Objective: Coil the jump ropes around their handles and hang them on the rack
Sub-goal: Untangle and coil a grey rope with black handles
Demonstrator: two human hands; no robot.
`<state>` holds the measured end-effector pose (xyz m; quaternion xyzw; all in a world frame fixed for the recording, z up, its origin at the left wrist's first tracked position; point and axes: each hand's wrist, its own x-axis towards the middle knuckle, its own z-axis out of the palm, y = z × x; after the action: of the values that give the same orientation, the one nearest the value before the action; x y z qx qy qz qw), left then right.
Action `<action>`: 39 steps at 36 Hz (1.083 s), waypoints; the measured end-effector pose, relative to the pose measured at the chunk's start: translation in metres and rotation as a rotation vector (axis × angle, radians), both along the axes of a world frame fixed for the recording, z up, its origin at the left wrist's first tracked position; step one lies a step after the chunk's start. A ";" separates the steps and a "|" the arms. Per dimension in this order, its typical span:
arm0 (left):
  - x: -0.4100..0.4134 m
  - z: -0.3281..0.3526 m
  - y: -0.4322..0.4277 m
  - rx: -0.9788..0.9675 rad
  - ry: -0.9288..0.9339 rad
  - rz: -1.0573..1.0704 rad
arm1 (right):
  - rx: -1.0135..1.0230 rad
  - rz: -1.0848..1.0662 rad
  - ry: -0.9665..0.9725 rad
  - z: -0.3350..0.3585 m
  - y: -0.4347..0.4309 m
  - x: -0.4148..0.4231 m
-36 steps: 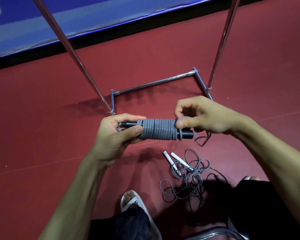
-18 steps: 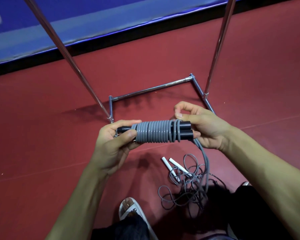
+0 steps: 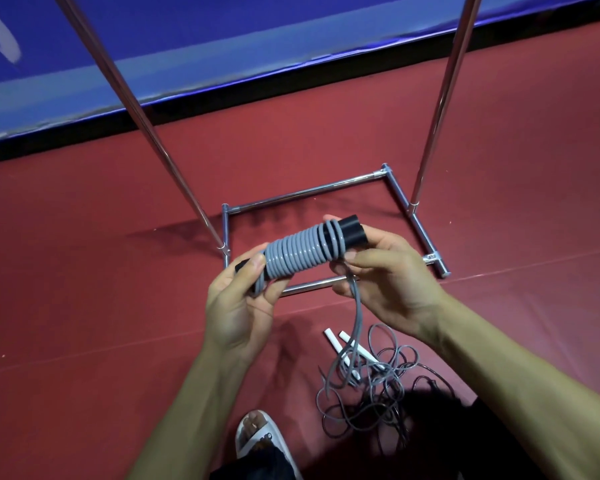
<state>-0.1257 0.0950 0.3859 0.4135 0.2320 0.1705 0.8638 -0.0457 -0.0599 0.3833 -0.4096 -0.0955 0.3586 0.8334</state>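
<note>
Grey jump rope [image 3: 297, 252] wound tight round black handles [image 3: 351, 231], bundle tilted, left hand [image 3: 239, 306] gripping lower end, right hand [image 3: 388, 282] gripping upper end, tail hanging

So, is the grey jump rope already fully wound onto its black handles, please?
No, a loose length of grey jump rope hangs from the coil below the right hand toward the floor.

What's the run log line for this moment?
step: coiling grey jump rope on black handles | left hand: grips handles | right hand: pinches rope | floor: tangled rope, white handles
</note>
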 end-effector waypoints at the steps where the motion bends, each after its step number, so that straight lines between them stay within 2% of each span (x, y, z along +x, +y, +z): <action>1: 0.000 0.000 0.002 0.013 0.001 0.011 | 0.026 0.051 -0.004 0.001 -0.002 0.001; 3: 0.000 -0.002 0.005 0.036 0.013 0.028 | 0.029 0.089 -0.037 0.002 -0.004 0.000; 6: -0.001 -0.001 0.004 0.063 -0.004 0.034 | -0.103 -0.048 -0.102 0.004 0.001 -0.002; 12: -0.001 0.001 0.003 0.143 -0.034 0.060 | -0.127 -0.176 -0.029 0.004 0.009 -0.012; 19: 0.000 0.002 0.004 0.240 -0.079 0.053 | -0.094 -0.188 -0.004 0.002 0.010 -0.016; 24: 0.000 0.003 0.005 0.267 -0.108 0.045 | -0.179 -0.140 -0.067 0.001 0.008 -0.016; 29: 0.002 0.003 0.004 0.301 -0.065 0.052 | -0.278 -0.172 -0.018 0.002 0.008 -0.017; 33: 0.004 0.003 0.002 0.325 -0.026 0.055 | -0.296 -0.299 0.070 -0.001 0.015 -0.021; 39: 0.005 0.001 -0.002 0.364 0.031 0.085 | -0.452 -0.384 -0.065 -0.005 0.018 -0.023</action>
<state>-0.1211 0.0934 0.3869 0.5553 0.2277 0.2396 0.7632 -0.0689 -0.0417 0.3780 -0.6067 0.0394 0.1934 0.7700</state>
